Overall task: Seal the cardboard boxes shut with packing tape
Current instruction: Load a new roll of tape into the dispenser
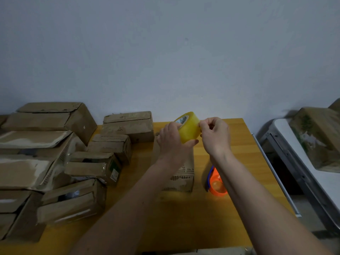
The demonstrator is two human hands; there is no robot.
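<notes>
The left hand (171, 138) grips the yellow tape roll (188, 127) above a cardboard box (182, 173); the right hand (215, 134) pinches the roll's edge beside it.

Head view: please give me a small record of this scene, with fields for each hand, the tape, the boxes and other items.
left hand: left hand grips the tape roll from the side
right hand: right hand, fingers pinching at the roll's edge
tape: yellow tape roll, held above the table
box under hands: one cardboard box standing on the wooden table
other boxes: pile of cardboard boxes at the left
other item: orange tape dispenser on the table, right of the box
</notes>
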